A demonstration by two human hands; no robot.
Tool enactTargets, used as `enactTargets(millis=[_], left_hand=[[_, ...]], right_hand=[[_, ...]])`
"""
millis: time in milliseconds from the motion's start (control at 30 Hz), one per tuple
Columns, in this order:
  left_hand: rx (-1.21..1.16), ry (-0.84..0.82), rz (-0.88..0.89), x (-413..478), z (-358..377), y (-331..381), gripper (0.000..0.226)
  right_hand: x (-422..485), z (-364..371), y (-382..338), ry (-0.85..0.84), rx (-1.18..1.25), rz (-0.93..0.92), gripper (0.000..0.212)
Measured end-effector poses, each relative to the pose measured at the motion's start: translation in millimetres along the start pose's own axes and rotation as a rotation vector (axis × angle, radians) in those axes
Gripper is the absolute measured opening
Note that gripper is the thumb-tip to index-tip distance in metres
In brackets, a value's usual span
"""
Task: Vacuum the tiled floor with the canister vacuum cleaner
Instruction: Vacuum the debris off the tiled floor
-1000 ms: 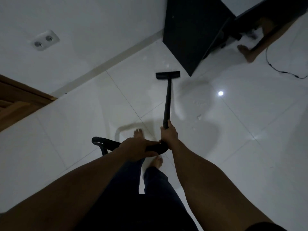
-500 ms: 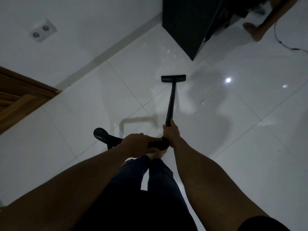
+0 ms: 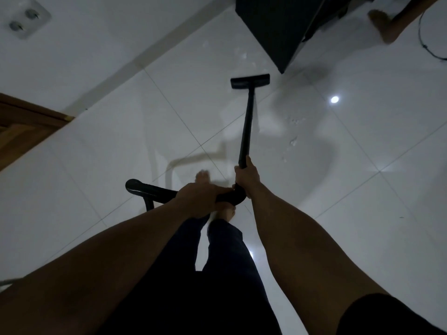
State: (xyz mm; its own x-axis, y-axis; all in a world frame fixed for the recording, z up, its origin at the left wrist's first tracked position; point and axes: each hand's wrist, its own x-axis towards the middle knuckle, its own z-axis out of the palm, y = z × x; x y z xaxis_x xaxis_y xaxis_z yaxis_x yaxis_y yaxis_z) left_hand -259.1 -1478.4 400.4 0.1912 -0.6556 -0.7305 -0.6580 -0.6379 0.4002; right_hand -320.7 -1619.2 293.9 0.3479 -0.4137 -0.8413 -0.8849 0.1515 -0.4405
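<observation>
A black vacuum wand (image 3: 247, 122) runs from my hands out to a flat black floor nozzle (image 3: 250, 81) resting on the glossy white tiled floor (image 3: 362, 189). My right hand (image 3: 246, 176) grips the wand's lower end just above the bend. My left hand (image 3: 198, 198) grips the curved black handle (image 3: 150, 189), whose hose end sticks out to the left. The canister itself is out of view.
A dark cabinet (image 3: 278, 27) stands just beyond the nozzle. Another person's bare foot (image 3: 383, 26) and a black cable (image 3: 425, 44) are at top right. White wall with a socket (image 3: 26, 19) and a wooden door frame (image 3: 21, 122) lie left. My bare feet (image 3: 203, 176) stand under the handle.
The nozzle slid back toward me from the cabinet's corner, then pushed out toward it again. My feet shifted. Both hands kept their grip.
</observation>
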Motion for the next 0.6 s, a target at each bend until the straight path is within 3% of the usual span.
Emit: enactTargets(millis=[367,600], left_hand=[[-0.108,-0.037,0.002,78.2,-94.0,-51.5,0.052],[-0.171,-0.098,-0.097,110.5,-161.6,-97.0,0.059]], right_hand=[[83.4,-16.1,-108.4,-0.032,-0.138,-0.02,0.069],[121.9,-8.4,-193.7,-0.052,-0.168,0.003,0.069]])
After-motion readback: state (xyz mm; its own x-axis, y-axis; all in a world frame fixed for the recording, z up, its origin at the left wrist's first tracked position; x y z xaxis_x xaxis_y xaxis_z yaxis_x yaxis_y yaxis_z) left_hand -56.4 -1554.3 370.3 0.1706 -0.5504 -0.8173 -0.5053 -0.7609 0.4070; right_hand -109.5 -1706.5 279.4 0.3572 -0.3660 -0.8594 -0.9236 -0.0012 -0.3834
